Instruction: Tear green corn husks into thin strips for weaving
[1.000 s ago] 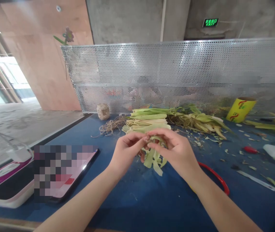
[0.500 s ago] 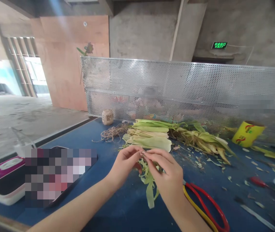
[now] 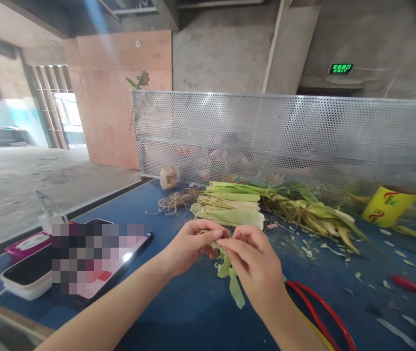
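In the head view, my left hand (image 3: 195, 246) is closed, thumb and fingers pinched round the top of some thin, curled green corn husk strips (image 3: 236, 291) that hang below. My right hand (image 3: 257, 256) meets it fingertip to fingertip, thumb and forefinger pinched together at the same spot. What lies between those right fingertips is too small to make out. Just beyond both hands, flat pale-green corn husks (image 3: 229, 215) lie in a stack. Scissors with red and yellow handles (image 3: 325, 302) lie beside my right forearm, partly hidden by it.
A heap of husks (image 3: 313, 219) lies at the back right near a yellow roll (image 3: 390, 207). Tangled twine (image 3: 176, 201) and a spool (image 3: 168, 178) are at the back left. A lit phone (image 3: 134, 253) and a white case (image 3: 28, 282) sit left. A perforated metal screen (image 3: 284, 131) stands behind.
The view has swung slightly left, shifting everything rightward. My right fingers have moved a little against the left fingertips, and the hanging green strips have shifted to the right.
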The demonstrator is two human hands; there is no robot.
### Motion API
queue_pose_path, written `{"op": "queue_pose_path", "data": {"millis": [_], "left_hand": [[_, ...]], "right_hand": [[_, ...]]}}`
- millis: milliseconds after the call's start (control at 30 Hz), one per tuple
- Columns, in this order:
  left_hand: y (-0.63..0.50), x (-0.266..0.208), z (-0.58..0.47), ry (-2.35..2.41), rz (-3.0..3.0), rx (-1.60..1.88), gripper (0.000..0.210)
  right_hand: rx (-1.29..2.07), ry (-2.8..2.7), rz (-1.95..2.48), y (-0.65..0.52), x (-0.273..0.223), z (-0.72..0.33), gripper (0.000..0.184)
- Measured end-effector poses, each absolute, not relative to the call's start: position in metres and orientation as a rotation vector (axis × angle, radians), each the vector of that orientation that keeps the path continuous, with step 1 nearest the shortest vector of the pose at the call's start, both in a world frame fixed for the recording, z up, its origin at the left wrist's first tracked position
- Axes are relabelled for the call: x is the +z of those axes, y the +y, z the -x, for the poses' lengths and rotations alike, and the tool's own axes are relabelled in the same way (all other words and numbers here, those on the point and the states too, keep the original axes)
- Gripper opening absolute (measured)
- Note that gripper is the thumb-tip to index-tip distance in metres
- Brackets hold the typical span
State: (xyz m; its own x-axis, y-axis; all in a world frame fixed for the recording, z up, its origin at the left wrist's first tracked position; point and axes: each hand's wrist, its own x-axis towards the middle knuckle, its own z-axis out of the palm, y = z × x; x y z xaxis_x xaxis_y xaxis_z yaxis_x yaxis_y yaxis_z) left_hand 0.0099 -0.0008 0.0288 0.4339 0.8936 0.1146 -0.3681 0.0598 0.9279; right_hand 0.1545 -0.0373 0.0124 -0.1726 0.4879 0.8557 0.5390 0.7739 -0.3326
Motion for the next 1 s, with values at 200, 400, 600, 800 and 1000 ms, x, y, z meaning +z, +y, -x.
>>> {"op": "queue_pose_path", "data": {"millis": [200, 400, 600, 800, 1000], "left_hand": [[-0.002, 0.025, -0.013, 0.557, -1.115, 1.009, 0.019], [-0.002, 0.02, -0.018, 0.656, -1.164, 1.137, 0.019], [-0.001, 0.026, -0.008, 0.646, -1.778, 1.452, 0.007], [-0.002, 0.029, -0.001, 0.431, -2.095, 1.418, 0.006], [-0.003, 0.029, -0.003, 0.237, -1.832, 1.255, 0.047]], "right_hand": [[-0.083, -1.878, 0.755, -0.036, 0.011, -0.159, 0.02], [0.055, -1.772, 0.857, -0.027, 0.016, -0.164, 0.013], [0.947, -1.486, 0.993, -0.022, 0.021, -0.169, 0.017], [1.231, -1.53, 0.876, -0.028, 0.027, -0.174, 0.017], [1.343, -1.63, 0.753, -0.034, 0.032, -0.174, 0.013]]}}
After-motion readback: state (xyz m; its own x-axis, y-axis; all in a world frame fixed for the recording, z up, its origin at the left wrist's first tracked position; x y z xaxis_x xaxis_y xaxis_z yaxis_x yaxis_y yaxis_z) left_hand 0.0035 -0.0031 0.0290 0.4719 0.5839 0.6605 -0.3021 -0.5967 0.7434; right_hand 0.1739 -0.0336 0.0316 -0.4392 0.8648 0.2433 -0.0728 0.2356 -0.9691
